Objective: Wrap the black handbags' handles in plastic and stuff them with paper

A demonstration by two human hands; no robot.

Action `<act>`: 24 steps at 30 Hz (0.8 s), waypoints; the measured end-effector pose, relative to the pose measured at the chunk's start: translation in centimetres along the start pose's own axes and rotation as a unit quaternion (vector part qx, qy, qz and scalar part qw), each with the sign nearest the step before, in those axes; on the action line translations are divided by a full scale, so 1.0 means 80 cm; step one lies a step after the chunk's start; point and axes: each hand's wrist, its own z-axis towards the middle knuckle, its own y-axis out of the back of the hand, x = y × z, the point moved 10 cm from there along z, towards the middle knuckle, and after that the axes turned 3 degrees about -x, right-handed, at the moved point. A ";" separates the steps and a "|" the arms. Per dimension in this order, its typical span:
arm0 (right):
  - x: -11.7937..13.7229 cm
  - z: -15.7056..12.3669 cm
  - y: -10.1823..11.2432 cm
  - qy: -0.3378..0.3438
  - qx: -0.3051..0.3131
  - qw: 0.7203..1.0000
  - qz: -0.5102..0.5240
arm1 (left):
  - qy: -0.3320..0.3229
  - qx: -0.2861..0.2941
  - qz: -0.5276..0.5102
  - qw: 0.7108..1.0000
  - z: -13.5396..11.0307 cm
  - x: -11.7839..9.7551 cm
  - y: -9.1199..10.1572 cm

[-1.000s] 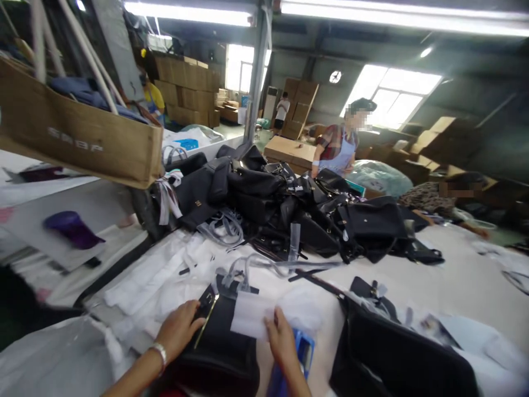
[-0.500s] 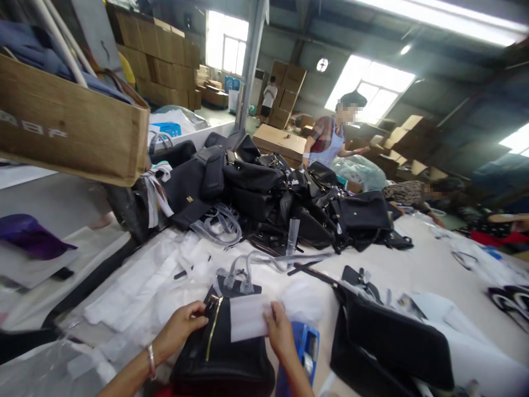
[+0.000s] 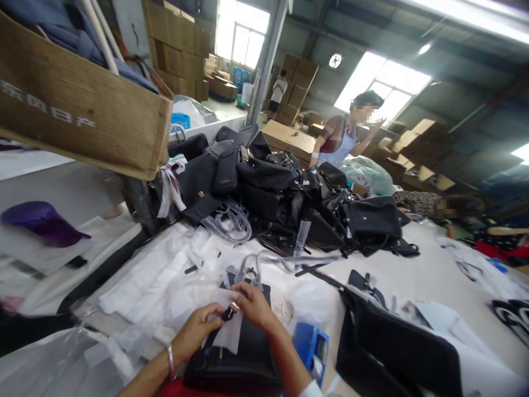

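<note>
A black handbag lies on the table in front of me, its handles wrapped in clear plastic. Over its front hangs a thin white wrapping sheet, which covers most of the gold zipper. My left hand is closed, pinching a short black tab with a shiny metal clasp at the bag's upper left. Right beside the clasp, my right hand has its fingers closed on the upper part of the white sheet. Its fingertips are partly hidden.
A heap of black bags lies across the table behind. To the right are a blue plastic box and another black bag. White sheets lie left. A brown tote stands upper left. A co-worker stands beyond the heap.
My right hand has moved left and up across the bag, bringing the white sheet over the zipper to the clasp. My left hand now lifts the clasp tab. The view has shifted slightly.
</note>
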 end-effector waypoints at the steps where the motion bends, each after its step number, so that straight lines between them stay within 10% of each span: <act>1: -0.007 -0.006 0.000 -0.015 -0.022 0.999 0.034 | -0.004 -0.014 -0.020 1.000 0.000 0.003 0.002; 8: -0.042 -0.056 -0.036 -0.093 -0.050 0.931 0.350 | -0.007 -0.080 -0.066 0.995 -0.001 0.016 0.014; 16: -0.059 -0.060 -0.054 -0.159 -0.133 0.883 0.420 | 0.068 -0.076 -0.171 0.980 -0.003 0.016 0.020; 24: -0.057 -0.038 -0.075 -0.127 -0.112 0.893 0.417 | 0.104 -0.046 -0.321 0.940 -0.018 0.005 0.021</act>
